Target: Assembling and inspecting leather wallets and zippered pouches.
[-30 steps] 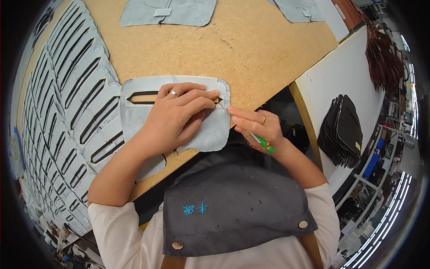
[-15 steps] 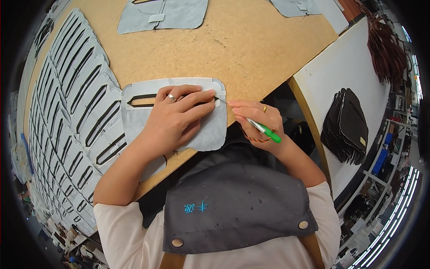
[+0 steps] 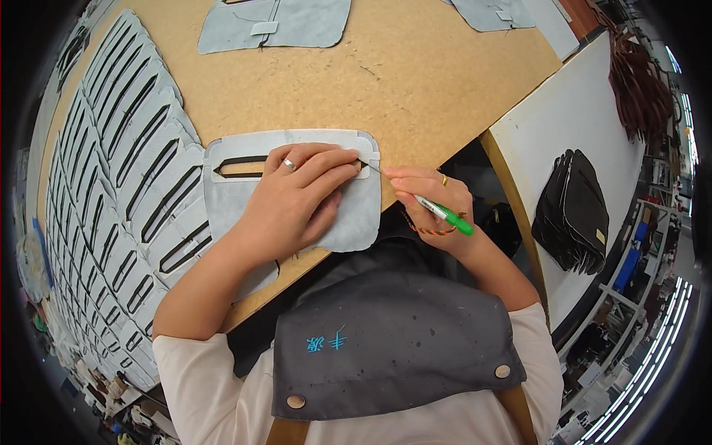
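Observation:
A grey fabric-like panel (image 3: 348, 211) with a white strip around a black-edged slot lies at the table's near edge. My left hand (image 3: 300, 193) rests on it, fingers stretched out flat across the slot, fingertips near its right end. My right hand (image 3: 434, 196) is closed around a slim pen-shaped tool (image 3: 449, 215) with a clear-and-white barrel and a green end. Its thin metal tip reaches the right end of the slot, beside my left fingertips. My fingers cover part of the tool's shaft.
Overlapping rows of similar slotted panels (image 3: 141, 163) cover the table's left side. More grey panels (image 3: 308, 26) lie at the far edge. On the white surface to the right sits a stack of black pieces (image 3: 571, 211), with dark brown strips (image 3: 638, 89) farther back.
The panel and both hands have shifted slightly to the right. My left fingers have moved a little on the panel. The tool's tip stays at the slot's right end.

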### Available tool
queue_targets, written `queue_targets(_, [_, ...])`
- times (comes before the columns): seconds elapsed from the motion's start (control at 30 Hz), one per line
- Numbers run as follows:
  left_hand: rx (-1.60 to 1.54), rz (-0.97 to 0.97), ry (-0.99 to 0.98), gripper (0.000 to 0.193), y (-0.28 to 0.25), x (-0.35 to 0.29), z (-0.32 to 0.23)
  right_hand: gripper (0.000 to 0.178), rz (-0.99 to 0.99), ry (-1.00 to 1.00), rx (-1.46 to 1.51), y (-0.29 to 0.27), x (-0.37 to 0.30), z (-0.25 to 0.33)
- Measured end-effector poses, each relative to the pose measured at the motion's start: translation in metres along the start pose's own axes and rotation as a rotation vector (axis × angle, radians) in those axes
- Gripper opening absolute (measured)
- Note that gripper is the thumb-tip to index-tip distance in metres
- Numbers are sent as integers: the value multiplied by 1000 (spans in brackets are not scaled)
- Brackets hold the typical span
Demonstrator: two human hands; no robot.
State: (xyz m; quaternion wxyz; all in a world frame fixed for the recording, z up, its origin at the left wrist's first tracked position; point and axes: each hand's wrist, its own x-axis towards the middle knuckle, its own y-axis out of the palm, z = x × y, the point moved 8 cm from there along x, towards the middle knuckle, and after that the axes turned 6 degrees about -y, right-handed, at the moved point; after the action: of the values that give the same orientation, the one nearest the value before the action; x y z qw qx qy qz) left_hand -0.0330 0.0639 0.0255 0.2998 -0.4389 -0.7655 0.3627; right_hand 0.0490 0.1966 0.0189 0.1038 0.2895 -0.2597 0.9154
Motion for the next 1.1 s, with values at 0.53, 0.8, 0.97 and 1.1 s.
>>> queue_targets(0.53, [135, -1, 68, 50, 3, -4, -11, 11, -77, 299, 260, -8, -4, -16])
queue_targets(0.8, [91, -15, 35, 46, 4, -4, -6, 9, -47, 68, 96, 2, 13, 5])
queue_targets(0.97, [116, -12, 33, 48, 3, -4, -6, 14, 9, 38, -18, 8, 11, 5])
queue_targets(1.1, [119, -3, 29, 48, 4, -3, -4, 14, 24, -10, -100, 8, 16, 9])
